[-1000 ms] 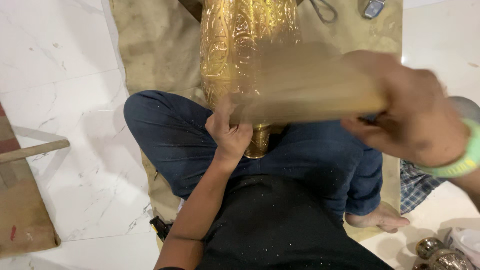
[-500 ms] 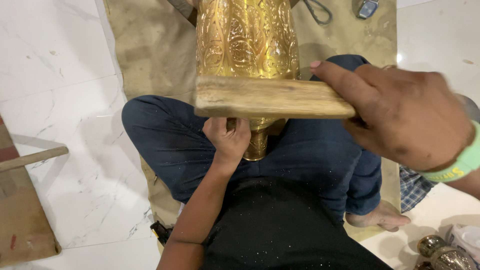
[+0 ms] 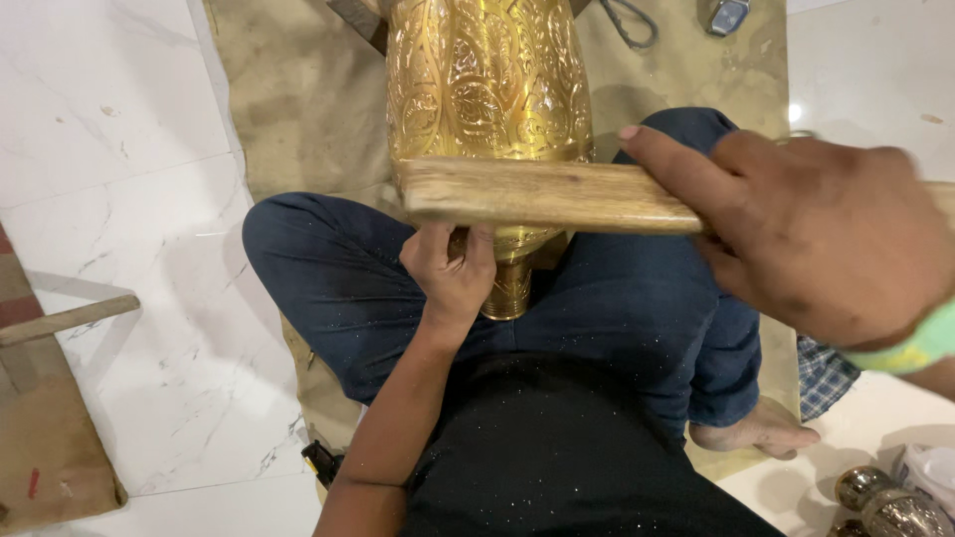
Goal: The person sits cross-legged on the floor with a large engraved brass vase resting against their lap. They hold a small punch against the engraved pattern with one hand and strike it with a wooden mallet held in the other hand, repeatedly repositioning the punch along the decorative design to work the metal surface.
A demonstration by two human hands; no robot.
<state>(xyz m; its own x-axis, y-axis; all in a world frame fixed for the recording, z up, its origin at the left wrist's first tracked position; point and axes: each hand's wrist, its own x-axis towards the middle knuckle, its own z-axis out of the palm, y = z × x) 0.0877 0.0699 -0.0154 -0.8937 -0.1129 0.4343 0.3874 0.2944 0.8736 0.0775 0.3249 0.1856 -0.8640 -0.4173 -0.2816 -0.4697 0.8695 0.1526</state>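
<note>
- Far left, a wooden stick (image 3: 62,320) lies on the white marble floor (image 3: 109,149) beside a piece of brown cardboard (image 3: 50,447); neither is in my reach.
- I sit cross-legged on a tan cloth (image 3: 288,89), and the brass vase (image 3: 487,89) lies across my lap with its narrow foot toward my belly.
- My left hand (image 3: 450,270) is closed in a pinch against the lower part of the vase, just under the wood. Whatever thin tool it may be pressing there is hidden by my fingers, so I cannot tell what it grips.
- The vase body that shows is already covered in raised leaf and scroll work, so by my judgement the patterning is far along. What is left seems to be the band near the foot, where my left hand sits.
- My right hand (image 3: 816,234) is wrapped tight round one end of a flat wooden mallet (image 3: 542,194), held level just above my left hand and across the vase.
- At the top edge lie a dark wire loop (image 3: 629,22) and a small grey gadget (image 3: 729,14); at the bottom right, more small brass pieces (image 3: 875,502) stand on the floor, perhaps waiting their turn.
</note>
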